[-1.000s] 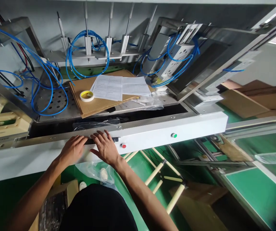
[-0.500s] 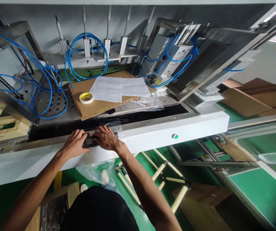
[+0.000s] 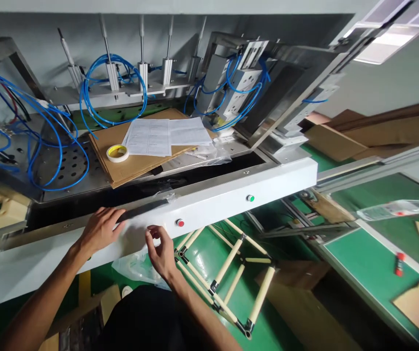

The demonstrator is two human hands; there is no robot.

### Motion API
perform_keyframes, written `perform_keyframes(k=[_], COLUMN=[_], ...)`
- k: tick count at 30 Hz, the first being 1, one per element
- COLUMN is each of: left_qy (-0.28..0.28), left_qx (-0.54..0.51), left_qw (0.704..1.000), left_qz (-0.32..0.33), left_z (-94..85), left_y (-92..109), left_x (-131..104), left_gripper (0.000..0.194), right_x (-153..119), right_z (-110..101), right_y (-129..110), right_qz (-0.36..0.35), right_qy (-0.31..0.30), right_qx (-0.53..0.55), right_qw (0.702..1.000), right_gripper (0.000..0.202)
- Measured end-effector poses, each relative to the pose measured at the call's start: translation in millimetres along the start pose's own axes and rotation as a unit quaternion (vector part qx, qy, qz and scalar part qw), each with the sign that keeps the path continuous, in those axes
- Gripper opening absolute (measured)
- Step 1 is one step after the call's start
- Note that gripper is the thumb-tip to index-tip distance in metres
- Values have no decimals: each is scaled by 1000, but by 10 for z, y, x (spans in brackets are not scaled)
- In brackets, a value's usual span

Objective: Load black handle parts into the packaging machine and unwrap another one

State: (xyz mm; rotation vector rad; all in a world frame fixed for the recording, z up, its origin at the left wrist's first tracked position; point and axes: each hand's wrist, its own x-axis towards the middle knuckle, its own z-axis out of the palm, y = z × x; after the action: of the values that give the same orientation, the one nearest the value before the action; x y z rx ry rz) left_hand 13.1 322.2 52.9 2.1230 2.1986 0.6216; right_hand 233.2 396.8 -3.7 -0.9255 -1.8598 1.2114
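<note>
My left hand point(image 3: 102, 230) is closed around the left end of a dark, flat, bar-like piece point(image 3: 142, 209) that lies along the machine's front ledge. Its thumb is on the near side and its fingers on the far side. My right hand point(image 3: 162, 253) is in front of the white front panel, apart from the dark piece. Thumb and forefinger are curled together; whatever may be between them is too small to make out. Crumpled clear film point(image 3: 165, 196) lies at the dark piece's right end. A clear plastic bag point(image 3: 136, 268) hangs below my hands.
Red point(image 3: 180, 223) and green point(image 3: 251, 198) buttons sit on the white panel point(image 3: 213, 207). Behind the slot lie cardboard point(image 3: 122, 170), papers point(image 3: 154, 136) and a tape roll point(image 3: 117, 153). Blue hoses point(image 3: 59, 161) loop inside. A tube frame point(image 3: 227, 263) stands on the floor.
My right hand has come off the dark piece and moved down towards me, its fingers curling. My left hand stays at the piece's left end. The view has shifted right, uncovering the red button.
</note>
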Motion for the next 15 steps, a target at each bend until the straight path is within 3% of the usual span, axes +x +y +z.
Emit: perform_keyframes(k=[3, 5, 7, 11, 15], left_qy=[-71, -121, -129, -77, -97], left_qx=[-176, -303, -389, -423, -434], left_qw=[975, 928, 882, 857, 838], left_qz=[-115, -182, -234, -283, -318], left_z=[-60, -39, 24, 205, 480], left_y=[100, 228, 387, 655, 601], left_x=[-56, -158, -295, -643, -1146], left_gripper=[41, 49, 55, 61, 59], right_x=[-109, -101, -100, -263, -654], right_z=[151, 206, 224, 249, 338], right_y=[-47, -142, -252, -410, -448], right_qz=[131, 155, 156, 172, 242], right_qy=[-20, -22, -8, 34, 76], right_qx=[175, 256, 310, 376, 423], right_qw=[976, 954, 938, 910, 870], right_gripper=[50, 53, 51, 46, 36])
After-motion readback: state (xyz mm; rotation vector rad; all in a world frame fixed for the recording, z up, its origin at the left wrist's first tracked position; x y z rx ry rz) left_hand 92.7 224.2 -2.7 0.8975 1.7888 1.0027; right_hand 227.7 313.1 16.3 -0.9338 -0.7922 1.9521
